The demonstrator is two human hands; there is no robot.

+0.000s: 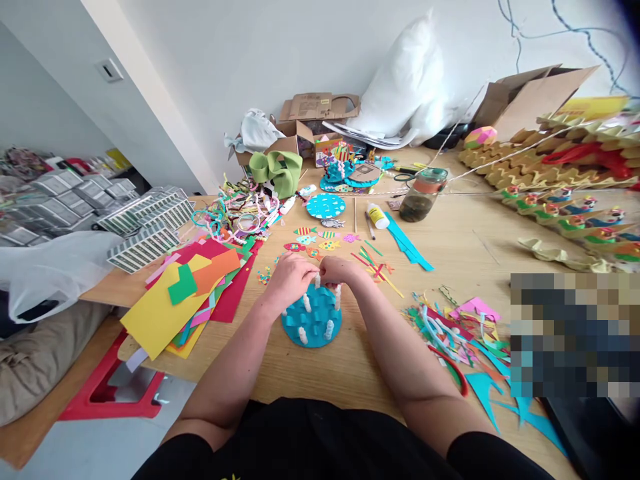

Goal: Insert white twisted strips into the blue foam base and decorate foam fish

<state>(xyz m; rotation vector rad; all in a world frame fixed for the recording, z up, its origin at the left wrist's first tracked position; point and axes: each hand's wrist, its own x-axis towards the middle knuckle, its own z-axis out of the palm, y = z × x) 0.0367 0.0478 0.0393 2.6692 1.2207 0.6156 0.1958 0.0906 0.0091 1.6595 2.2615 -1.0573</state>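
A round blue disc (313, 327) lies on the table in front of me, with woven-looking blue paper strips across its top. Several short white posts (307, 303) stand up around it; they look fuzzy and twisted, like coiled pipe cleaner. Above its far edge, my left hand (291, 275) and my right hand (337, 269) meet, both with fingers closed in a pinch. At their fingertips is the top of one white post (317, 281). The fingers partly cover it and the disc's far rim.
Beyond my hands lie paper fish (329, 246), a second blue disc (325, 206), a glue bottle (377, 216) and a lidded jar (424, 195). Coloured sheets (155, 313) are stacked left, paper scraps (450, 333) right. Egg trays (520, 160) stand at the back right.
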